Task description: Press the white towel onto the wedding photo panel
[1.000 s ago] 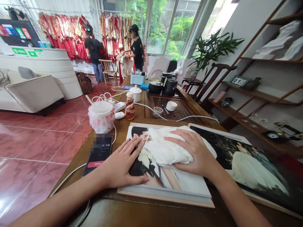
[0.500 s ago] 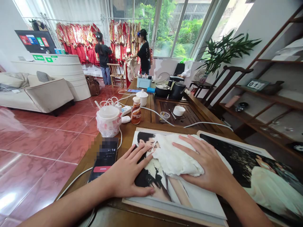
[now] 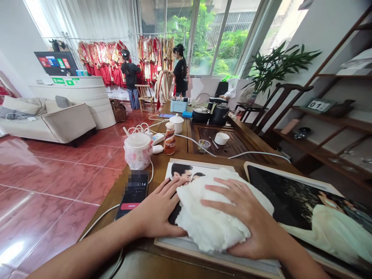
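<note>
A large photo panel (image 3: 181,169) of a couple lies on the wooden table in front of me. Spread over it is my right hand (image 3: 241,217), pressing on a crumpled white cloth (image 3: 209,221) and gripping its right side, with the thumb at the lower edge. The cloth hides most of the picture. Resting flat on the panel's left part, my left hand (image 3: 162,211) has its fingers apart, and the cloth's left edge reaches it. A second photo panel (image 3: 290,197), showing a pale gown on a dark ground, lies to the right of the first.
Left of the panel are a phone (image 3: 133,197) on a cable and a plastic-wrapped tub (image 3: 138,151). Behind stand a Nescafé bottle (image 3: 169,139), a lidded white cup (image 3: 177,123) and a white bowl (image 3: 221,138). Two people (image 3: 181,73) stand by a garment rack at the back.
My right hand has moved the cloth left and toward me across the photo, covering more of the couple. My left hand stays on the panel. The camera view has shifted slightly.
</note>
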Available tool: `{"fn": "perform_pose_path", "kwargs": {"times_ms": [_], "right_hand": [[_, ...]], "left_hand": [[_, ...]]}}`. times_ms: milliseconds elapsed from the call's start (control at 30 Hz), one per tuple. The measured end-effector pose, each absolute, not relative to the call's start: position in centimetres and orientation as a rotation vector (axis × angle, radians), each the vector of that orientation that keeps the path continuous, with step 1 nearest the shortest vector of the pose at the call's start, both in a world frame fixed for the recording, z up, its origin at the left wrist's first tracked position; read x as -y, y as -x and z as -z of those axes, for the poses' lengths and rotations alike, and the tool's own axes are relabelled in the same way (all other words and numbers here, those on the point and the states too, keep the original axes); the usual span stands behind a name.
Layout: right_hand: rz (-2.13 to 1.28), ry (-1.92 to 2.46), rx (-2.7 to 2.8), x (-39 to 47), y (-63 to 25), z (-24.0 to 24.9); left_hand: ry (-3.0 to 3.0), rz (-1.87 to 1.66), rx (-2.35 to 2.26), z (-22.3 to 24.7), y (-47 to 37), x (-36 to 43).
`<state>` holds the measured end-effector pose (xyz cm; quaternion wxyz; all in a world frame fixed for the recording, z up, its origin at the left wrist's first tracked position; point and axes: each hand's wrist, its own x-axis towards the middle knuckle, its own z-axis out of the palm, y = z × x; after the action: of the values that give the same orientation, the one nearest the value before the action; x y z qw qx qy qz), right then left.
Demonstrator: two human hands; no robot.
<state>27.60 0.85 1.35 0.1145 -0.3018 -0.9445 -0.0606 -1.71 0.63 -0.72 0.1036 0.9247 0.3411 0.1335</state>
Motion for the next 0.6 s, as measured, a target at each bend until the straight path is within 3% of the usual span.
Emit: {"fn": "perform_pose_path", "kwargs": {"times_ms": [267, 600], "right_hand": [[0.262, 1.221, 2.489, -2.3, -31.3, -1.1], [0.036, 0.96, 2.782, -0.4, -28.9, -2.0]], "left_hand": [[-2.719, -0.352, -1.024, 0.8, 1.2, -0.2], [-2.767, -0.353, -1.004, 1.2, 1.0, -0.5]]}}
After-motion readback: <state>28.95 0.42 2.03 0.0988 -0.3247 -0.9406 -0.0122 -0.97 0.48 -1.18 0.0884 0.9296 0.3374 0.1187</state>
